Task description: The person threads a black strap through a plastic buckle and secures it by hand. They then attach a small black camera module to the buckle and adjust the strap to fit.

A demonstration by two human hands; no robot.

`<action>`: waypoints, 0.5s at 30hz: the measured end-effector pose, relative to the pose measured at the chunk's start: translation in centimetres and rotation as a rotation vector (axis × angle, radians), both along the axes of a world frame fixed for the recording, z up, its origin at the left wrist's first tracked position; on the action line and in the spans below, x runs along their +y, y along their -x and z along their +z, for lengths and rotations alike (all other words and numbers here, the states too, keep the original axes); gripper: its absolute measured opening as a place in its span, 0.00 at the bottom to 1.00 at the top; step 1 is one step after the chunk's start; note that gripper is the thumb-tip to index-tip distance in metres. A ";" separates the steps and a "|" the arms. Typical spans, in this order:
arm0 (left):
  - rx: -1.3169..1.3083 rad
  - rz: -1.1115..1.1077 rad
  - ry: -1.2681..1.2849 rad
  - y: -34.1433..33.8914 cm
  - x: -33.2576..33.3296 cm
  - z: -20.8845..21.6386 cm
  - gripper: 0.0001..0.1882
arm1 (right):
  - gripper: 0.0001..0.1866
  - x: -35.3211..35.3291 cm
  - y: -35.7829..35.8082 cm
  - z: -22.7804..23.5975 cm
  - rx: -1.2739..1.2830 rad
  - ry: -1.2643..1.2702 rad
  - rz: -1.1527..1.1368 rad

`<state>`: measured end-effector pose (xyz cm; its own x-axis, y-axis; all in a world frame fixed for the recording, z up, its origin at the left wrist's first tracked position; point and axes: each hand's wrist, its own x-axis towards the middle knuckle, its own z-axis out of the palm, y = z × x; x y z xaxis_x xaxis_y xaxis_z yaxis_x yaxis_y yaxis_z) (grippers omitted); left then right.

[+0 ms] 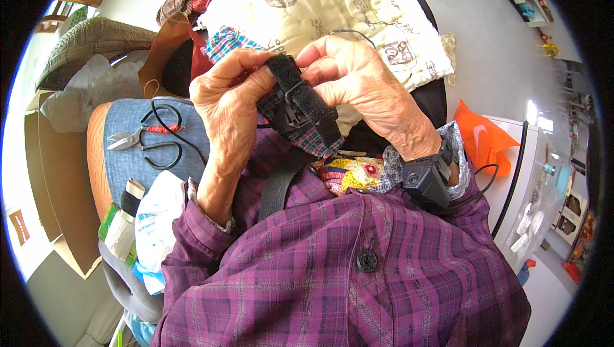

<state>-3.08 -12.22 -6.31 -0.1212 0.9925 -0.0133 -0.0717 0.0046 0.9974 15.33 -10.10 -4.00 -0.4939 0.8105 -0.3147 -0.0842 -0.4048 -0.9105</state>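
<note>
Both my hands are raised in front of my chest around a black fabric strap [309,101] with a buckle loop. My left hand [233,91] pinches the strap's upper end between thumb and fingers. On its other side, my right hand [358,81] grips the strap's edge with bent fingers, the tips partly hidden. A dark plastic part shows beneath the strap, over red and blue checked cloth [310,143]. Around my right wrist sits a small black camera box [425,181] with a cable.
Black-handled scissors [137,139] lie on blue denim cloth [121,171] at the left, near a cardboard box [57,181] and a white plastic bag [158,222]. A cream patterned quilt [256,8] spreads beyond my hands. An orange bag [483,139] rests on the white surface at right.
</note>
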 end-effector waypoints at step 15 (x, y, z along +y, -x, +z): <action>-0.049 0.018 0.047 -0.2 0.0 0.1 0.07 | 0.19 -0.2 0.0 -0.1 -0.010 0.015 0.007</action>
